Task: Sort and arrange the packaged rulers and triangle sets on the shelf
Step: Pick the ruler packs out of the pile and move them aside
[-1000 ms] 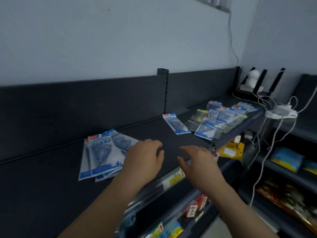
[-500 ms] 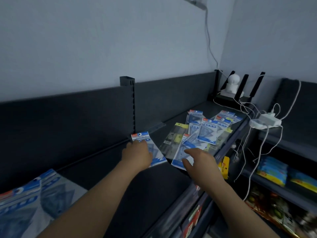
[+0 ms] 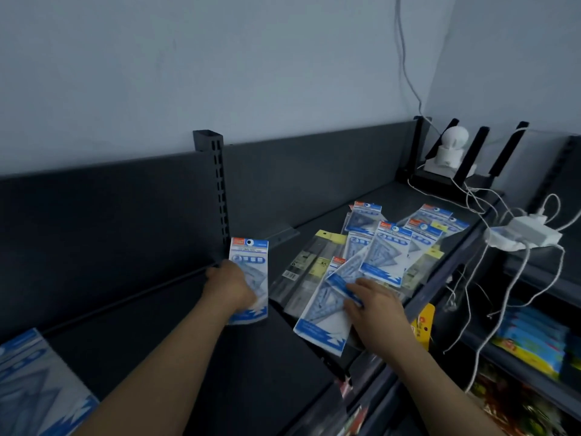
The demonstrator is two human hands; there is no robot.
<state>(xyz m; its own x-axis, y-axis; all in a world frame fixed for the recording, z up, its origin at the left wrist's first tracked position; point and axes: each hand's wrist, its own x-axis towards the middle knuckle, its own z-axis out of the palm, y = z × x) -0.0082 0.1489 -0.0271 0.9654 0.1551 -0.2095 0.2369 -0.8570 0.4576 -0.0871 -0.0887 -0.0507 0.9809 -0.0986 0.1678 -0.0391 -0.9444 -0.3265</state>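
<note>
A single triangle-set pack (image 3: 250, 256) lies on the dark shelf (image 3: 188, 341) at mid-frame, just right of the slotted upright post (image 3: 217, 190). Its long axis runs almost straight up the picture and its red-and-blue header points to the back panel. The left hand (image 3: 231, 286) grips its lower half, fingers curled together over the plastic. A second triangle-set pack (image 3: 323, 316) lies right of centre at the shelf's front edge, its long axis slanting from lower left to upper right. The right hand (image 3: 375, 305) rests on it, with fingers (image 3: 353, 289) fairly straight and slightly apart, flat on the pack. Behind it, the loose pile (image 3: 390, 250) of blue packs fans out with headers mostly to the back, over yellow-topped ruler packs (image 3: 309, 262) whose long axes slant the same way. Half a second ago the single pack leaned with its header to the upper left, and the right hand hovered short of the nearest pack; now the pack stands squarer and that hand is down on plastic. The left fingertips and thumb are hidden behind the hand, and the lower end of that pack is blurred. The sorted stack (image 3: 34, 388) in the lower left corner is cut off by the frame and smeared. The print on every pack is too small to read.
</note>
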